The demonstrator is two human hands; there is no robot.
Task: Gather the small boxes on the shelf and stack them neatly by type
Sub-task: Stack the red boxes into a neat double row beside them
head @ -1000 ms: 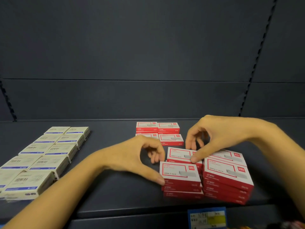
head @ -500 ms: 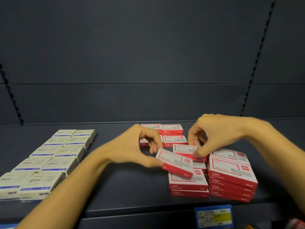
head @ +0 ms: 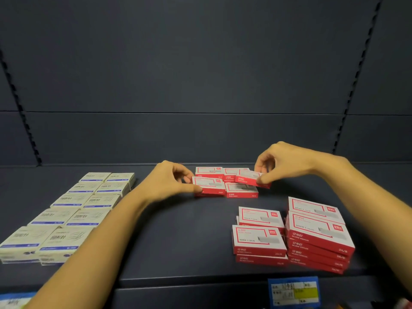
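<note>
Red boxes [head: 242, 190] lie at the back of the shelf [head: 178, 241]; I see my left hand [head: 169, 181] pinching the front-left box [head: 209, 186], my right hand [head: 283, 161] pinching a tilted box [head: 250, 178] above them.

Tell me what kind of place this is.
Probably a shop's stationery aisle: a price tag on the shelf edge, slotted uprights behind, and many identical red boxes and cream boxes.

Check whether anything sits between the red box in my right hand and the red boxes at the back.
Nothing visible does. The right hand pinches its red box, tilted, just above the back red boxes; the left hand holds a second box further left.
</note>
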